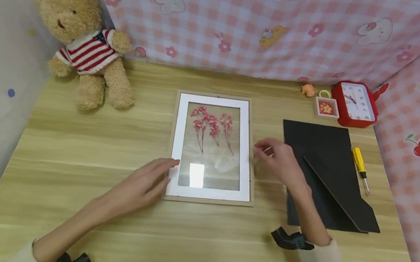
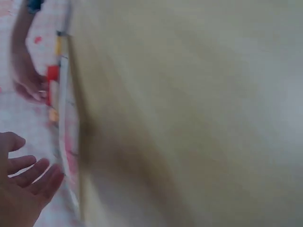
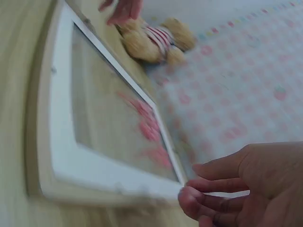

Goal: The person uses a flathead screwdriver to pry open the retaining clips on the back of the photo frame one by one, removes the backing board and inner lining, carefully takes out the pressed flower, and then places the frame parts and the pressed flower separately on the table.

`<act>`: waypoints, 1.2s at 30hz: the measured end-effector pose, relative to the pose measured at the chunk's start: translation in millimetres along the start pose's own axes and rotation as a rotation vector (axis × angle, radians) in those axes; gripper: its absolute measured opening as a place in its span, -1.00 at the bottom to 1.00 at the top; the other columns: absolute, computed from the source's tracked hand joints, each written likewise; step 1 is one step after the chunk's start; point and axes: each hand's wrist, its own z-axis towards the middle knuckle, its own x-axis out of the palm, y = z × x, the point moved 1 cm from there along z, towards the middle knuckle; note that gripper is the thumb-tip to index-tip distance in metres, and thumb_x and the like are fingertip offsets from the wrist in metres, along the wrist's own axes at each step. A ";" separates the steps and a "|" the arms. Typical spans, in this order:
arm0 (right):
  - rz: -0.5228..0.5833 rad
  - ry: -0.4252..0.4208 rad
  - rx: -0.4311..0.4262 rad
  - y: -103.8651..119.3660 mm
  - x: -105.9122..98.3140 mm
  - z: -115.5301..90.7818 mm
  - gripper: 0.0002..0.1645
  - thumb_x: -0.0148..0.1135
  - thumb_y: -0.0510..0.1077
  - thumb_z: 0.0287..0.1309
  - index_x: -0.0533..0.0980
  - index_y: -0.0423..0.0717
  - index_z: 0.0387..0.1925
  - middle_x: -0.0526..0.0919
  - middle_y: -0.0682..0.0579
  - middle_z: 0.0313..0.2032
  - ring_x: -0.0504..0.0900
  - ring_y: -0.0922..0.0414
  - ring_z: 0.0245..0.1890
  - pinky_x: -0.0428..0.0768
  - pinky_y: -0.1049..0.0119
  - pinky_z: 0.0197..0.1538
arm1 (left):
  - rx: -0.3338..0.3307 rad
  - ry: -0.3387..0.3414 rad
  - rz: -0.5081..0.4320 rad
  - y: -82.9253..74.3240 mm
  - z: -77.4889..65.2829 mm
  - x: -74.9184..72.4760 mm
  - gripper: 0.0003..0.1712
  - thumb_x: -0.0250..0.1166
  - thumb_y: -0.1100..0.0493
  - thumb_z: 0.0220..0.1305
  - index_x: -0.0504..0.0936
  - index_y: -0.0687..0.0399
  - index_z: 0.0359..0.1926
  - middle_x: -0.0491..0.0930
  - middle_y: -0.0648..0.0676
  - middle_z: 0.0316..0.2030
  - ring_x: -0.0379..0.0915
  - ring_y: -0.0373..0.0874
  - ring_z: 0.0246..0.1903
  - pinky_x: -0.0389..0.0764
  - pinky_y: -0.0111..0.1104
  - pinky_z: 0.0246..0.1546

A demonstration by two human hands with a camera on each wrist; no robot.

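The frame (image 1: 208,201) with pink flowers (image 1: 206,120) lies on the table (image 1: 71,143). The left hand (image 1: 141,186), fingers slightly apart, is at its left edge; contact cannot be told. The right hand (image 1: 284,161), loosely bent and empty, is just beside its right edge.

The table (image 1: 70,147) carries a picture frame (image 1: 214,149) at the head view's centre and a bear (image 1: 86,51) at upper left. A clock (image 1: 356,104), box (image 1: 325,117) and orange trinket (image 1: 308,89) sit upper right; below them lie a black board (image 1: 324,149) and a screwdriver (image 1: 359,163).
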 end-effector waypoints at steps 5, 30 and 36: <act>-0.079 0.059 0.016 18.7 27.2 22.7 -0.76 0.36 -0.18 0.52 0.72 -0.33 -0.03 0.80 -0.22 -0.16 0.75 -0.13 -0.14 0.68 0.06 -0.11 | 0.008 -0.036 0.116 31.5 -29.1 -1.0 -0.13 0.43 0.14 0.50 0.26 0.35 0.65 0.21 0.38 0.65 0.12 0.37 0.63 0.17 0.27 0.63; -0.184 0.085 0.182 34.1 56.7 54.5 -0.78 0.36 -0.14 0.49 0.73 -0.26 -0.17 0.78 -0.15 -0.25 0.62 0.04 -0.32 0.54 0.21 -0.27 | 0.085 -0.029 0.047 63.5 -23.8 36.9 0.18 0.03 -0.54 0.50 0.11 0.23 0.74 -0.03 0.35 0.75 -0.36 0.24 0.77 -0.62 0.09 0.71; -0.113 0.078 0.155 30.2 52.1 53.3 -0.79 0.38 -0.16 0.46 0.73 -0.27 -0.21 0.76 -0.13 -0.29 0.57 0.07 -0.36 0.45 0.30 -0.33 | 0.077 -0.011 0.029 63.7 -25.7 34.9 0.16 0.08 -0.50 0.52 0.09 0.23 0.75 -0.05 0.34 0.75 -0.39 0.23 0.78 -0.63 0.07 0.71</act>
